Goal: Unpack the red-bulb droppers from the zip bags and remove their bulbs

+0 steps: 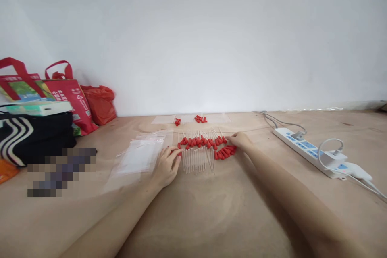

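Flanking red pieces (202, 141), both hands (166, 166) (242, 141) sit between clear bags (137, 156) and a power strip (314, 155), fingers' (176, 163) grip unclear.

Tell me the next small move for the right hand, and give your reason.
I'd probably have the right hand nudge the rightmost red-ended tubes straighter. They lie at a slant, with that hand's fingertips close beside them, while most of the clear tubes nearer the person lie roughly parallel.
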`<state>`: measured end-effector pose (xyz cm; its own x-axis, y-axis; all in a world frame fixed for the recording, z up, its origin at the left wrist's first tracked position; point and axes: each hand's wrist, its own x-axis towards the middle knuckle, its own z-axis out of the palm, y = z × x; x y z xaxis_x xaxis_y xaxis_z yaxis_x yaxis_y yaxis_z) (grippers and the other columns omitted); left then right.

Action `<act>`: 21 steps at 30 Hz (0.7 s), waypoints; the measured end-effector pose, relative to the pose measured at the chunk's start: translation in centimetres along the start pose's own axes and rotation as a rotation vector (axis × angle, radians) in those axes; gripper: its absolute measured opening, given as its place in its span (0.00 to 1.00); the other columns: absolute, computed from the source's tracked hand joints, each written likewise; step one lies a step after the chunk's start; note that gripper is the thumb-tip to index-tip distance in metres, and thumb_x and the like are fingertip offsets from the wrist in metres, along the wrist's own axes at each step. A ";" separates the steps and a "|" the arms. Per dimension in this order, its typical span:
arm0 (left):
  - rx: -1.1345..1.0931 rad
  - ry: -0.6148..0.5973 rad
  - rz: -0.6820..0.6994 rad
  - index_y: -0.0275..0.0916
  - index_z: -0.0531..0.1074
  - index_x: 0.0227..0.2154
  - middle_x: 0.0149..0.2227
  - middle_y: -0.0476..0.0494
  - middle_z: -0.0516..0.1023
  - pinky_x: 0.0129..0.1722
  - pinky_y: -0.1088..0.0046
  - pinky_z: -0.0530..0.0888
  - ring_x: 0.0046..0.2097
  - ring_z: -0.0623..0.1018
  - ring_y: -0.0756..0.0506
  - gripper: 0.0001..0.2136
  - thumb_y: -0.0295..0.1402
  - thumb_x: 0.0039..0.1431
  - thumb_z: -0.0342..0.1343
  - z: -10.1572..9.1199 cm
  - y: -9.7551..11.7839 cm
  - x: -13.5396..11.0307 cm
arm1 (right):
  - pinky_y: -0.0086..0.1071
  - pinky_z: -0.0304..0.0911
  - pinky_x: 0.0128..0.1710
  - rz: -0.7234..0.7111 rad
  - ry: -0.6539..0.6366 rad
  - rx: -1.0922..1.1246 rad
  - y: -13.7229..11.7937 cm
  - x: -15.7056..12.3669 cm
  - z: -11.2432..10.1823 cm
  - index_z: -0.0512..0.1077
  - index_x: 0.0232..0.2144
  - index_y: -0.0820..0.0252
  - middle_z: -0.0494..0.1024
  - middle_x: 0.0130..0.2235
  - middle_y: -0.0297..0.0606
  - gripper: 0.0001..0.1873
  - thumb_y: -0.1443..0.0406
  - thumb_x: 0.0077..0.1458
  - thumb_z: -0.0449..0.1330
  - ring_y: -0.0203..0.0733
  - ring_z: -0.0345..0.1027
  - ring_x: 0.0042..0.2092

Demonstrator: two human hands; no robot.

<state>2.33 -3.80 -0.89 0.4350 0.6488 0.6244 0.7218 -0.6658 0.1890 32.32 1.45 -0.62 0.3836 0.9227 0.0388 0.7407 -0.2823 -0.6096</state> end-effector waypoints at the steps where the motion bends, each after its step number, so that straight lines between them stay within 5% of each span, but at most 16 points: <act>1: 0.013 0.011 -0.015 0.37 0.68 0.39 0.39 0.42 0.69 0.43 0.63 0.66 0.43 0.68 0.44 0.11 0.29 0.57 0.42 0.0 -0.2 0.0 | 0.30 0.54 0.24 0.020 -0.027 -0.007 -0.2 0.6 0.2 0.72 0.18 0.60 0.73 0.20 0.39 0.15 0.54 0.40 0.57 0.40 0.66 0.24; 7: 0.067 0.041 -0.058 0.39 0.68 0.38 0.38 0.43 0.70 0.41 0.63 0.65 0.42 0.69 0.44 0.11 0.28 0.57 0.42 0.1 -0.7 -0.2 | 0.30 0.55 0.21 0.078 -0.102 -0.045 -1.4 2.6 1.5 0.70 0.14 0.62 0.71 0.17 0.40 0.14 0.56 0.34 0.61 0.40 0.65 0.22; 14: 0.047 -0.003 -0.069 0.40 0.67 0.38 0.39 0.44 0.70 0.42 0.64 0.64 0.43 0.69 0.44 0.11 0.28 0.56 0.42 -0.2 -0.4 -0.2 | 0.29 0.55 0.23 0.009 -0.036 -0.039 -2.5 1.2 0.1 0.70 0.18 0.62 0.71 0.18 0.39 0.12 0.58 0.41 0.58 0.41 0.67 0.26; 19: 0.071 0.000 -0.046 0.40 0.63 0.45 0.41 0.42 0.69 0.44 0.63 0.63 0.44 0.68 0.43 0.13 0.30 0.56 0.44 -0.2 0.1 -0.2 | 0.27 0.55 0.31 -0.235 0.068 0.034 -2.0 -3.5 -1.3 0.69 0.28 0.58 0.75 0.30 0.35 0.11 0.58 0.50 0.52 0.36 0.66 0.33; 21: 0.100 0.038 -0.025 0.39 0.59 0.50 0.44 0.40 0.67 0.45 0.63 0.63 0.46 0.66 0.42 0.18 0.32 0.55 0.46 -0.2 0.7 -0.2 | 0.31 0.53 0.35 -0.593 0.156 0.053 -1.4 -6.2 -1.0 0.69 0.27 0.58 0.74 0.30 0.34 0.10 0.59 0.50 0.53 0.37 0.65 0.34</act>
<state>2.65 -4.49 -0.72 0.3971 0.6488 0.6491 0.7831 -0.6084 0.1290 29.46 -4.10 0.77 -0.0065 0.8680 0.4965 0.8260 0.2845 -0.4866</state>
